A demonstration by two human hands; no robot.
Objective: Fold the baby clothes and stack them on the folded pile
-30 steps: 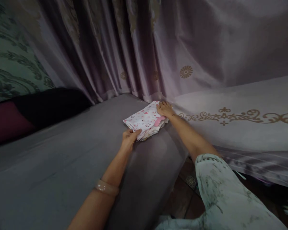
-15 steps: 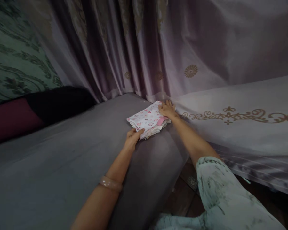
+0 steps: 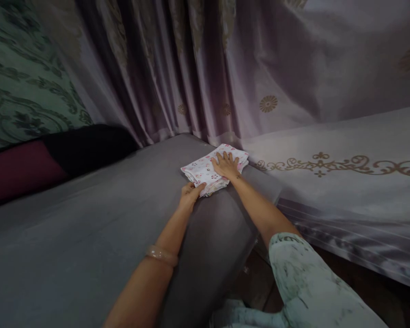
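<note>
A stack of folded cloth [image 3: 198, 169], white with a pink and red flower print on top, lies near the far corner of a grey-covered bed [image 3: 130, 214]. My left hand [image 3: 191, 193] pinches the stack's near left corner, thumb on top and the other fingers beneath or hidden at its side. Spread flat over the middle of the top cloth is my right hand [image 3: 227, 167], its fingers pointing away from me. Several layers show along the near edge of the stack.
Purple and white curtains [image 3: 300, 132] with gold patterns hang behind and to the right of the bed. A black and maroon cushion-like object [image 3: 85, 148] lies at the far left, against green patterned wallpaper [image 3: 23, 91]. Dark floor tiles [image 3: 256, 278] show below the bed's right edge.
My right hand has slid left, from the stack's right edge onto the middle of its top, and the cloth at the right now lies unfolded flatter. My left hand keeps its corner.
</note>
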